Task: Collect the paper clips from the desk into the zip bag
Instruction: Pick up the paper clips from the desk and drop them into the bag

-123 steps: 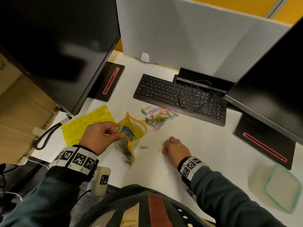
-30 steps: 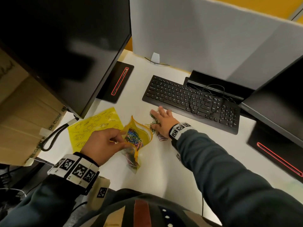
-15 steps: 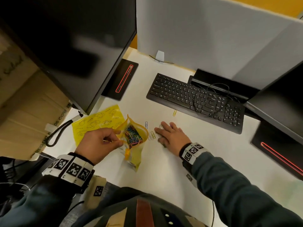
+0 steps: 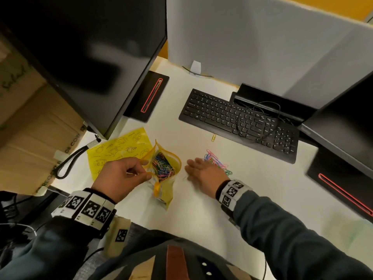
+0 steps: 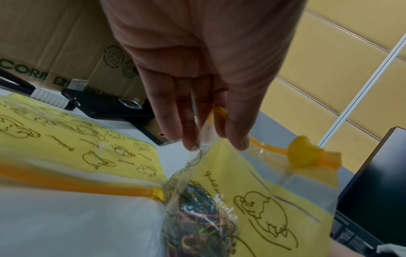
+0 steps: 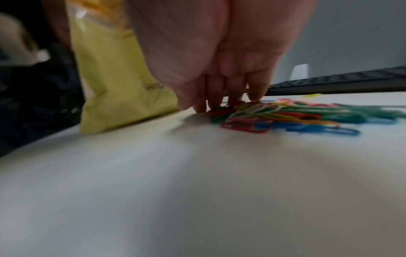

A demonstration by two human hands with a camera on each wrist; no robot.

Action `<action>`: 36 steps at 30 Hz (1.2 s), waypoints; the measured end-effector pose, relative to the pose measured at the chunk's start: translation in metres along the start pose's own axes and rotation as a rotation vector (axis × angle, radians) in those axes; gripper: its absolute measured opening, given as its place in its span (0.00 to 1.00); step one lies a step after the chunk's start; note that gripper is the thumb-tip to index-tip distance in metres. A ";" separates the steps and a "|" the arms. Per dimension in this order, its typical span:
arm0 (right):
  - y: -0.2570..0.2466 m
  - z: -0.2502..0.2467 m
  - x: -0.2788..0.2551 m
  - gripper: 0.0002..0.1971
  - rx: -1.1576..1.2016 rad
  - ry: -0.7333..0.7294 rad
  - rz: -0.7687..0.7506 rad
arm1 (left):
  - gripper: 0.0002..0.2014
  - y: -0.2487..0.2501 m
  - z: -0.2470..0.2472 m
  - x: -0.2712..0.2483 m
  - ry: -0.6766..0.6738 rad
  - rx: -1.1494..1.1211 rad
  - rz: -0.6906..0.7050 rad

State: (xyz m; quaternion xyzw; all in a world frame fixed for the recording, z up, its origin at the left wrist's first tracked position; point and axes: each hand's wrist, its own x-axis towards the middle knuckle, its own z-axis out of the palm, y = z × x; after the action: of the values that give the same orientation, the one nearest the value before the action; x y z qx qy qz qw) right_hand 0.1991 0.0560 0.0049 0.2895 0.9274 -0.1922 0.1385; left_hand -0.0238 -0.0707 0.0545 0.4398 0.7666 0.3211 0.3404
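Note:
A yellow zip bag (image 4: 167, 190) stands open on the white desk (image 4: 201, 209), with several coloured paper clips (image 4: 162, 166) inside. My left hand (image 4: 141, 168) pinches its rim and holds the mouth open; the left wrist view shows the fingers (image 5: 189, 125) on the bag's clear edge (image 5: 241, 173). My right hand (image 4: 193, 166) lies flat just right of the bag, fingers straight. In the right wrist view its fingertips (image 6: 219, 99) press on a pile of clips (image 6: 285, 116). The pile (image 4: 217, 161) trails behind the hand. One yellow clip (image 4: 213, 137) lies alone by the keyboard.
A black keyboard (image 4: 238, 120) with a loose cable lies behind the pile. Dark monitors stand at left (image 4: 90, 57) and right (image 4: 347, 118). A second yellow bag (image 4: 119, 148) lies flat left of the open one. A cardboard box (image 4: 30, 128) is beyond the desk's left edge.
My right hand has swept the pile of clips from beside the keyboard toward the bag, leaving one yellow clip behind. The left hand has kept its hold on the bag's rim.

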 end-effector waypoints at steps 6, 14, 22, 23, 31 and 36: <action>0.047 -0.033 0.026 0.28 0.199 -0.007 0.452 | 0.07 0.004 0.005 0.000 0.001 0.003 -0.003; 0.054 -0.005 -0.014 0.35 0.137 -0.004 0.376 | 0.08 0.016 0.015 0.005 -0.030 -0.030 0.011; 0.050 0.001 -0.050 0.52 0.381 0.051 0.478 | 0.08 0.036 0.023 0.010 -0.034 0.020 0.057; 0.048 -0.001 -0.049 0.53 0.327 0.028 0.480 | 0.08 0.037 0.024 0.011 -0.040 0.009 0.063; 0.047 -0.008 -0.027 0.28 0.268 0.093 0.425 | 0.09 0.035 0.027 0.008 -0.070 -0.068 0.052; 0.048 -0.003 -0.032 0.13 0.235 0.145 0.454 | 0.08 0.036 0.027 0.005 -0.066 -0.084 0.038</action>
State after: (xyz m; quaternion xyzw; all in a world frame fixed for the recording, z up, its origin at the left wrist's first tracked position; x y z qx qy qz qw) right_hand 0.2519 0.0780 0.0056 0.5171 0.8176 -0.2412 0.0769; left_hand 0.0123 -0.0468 0.0667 0.4498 0.7323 0.3447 0.3776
